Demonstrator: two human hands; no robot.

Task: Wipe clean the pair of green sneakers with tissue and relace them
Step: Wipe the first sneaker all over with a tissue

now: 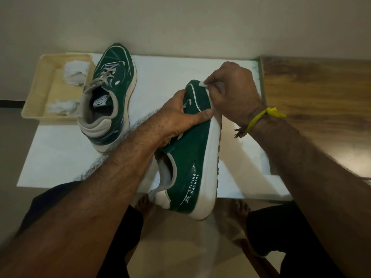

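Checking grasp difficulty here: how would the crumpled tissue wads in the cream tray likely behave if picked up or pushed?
The tissue wads look crumpled and thin, so probably floppy, very light, and easily compressed. Pushed, they would likely slide or tumble until stopped by the cream tray wall. Rolling away seems unlikely given their irregular shape.
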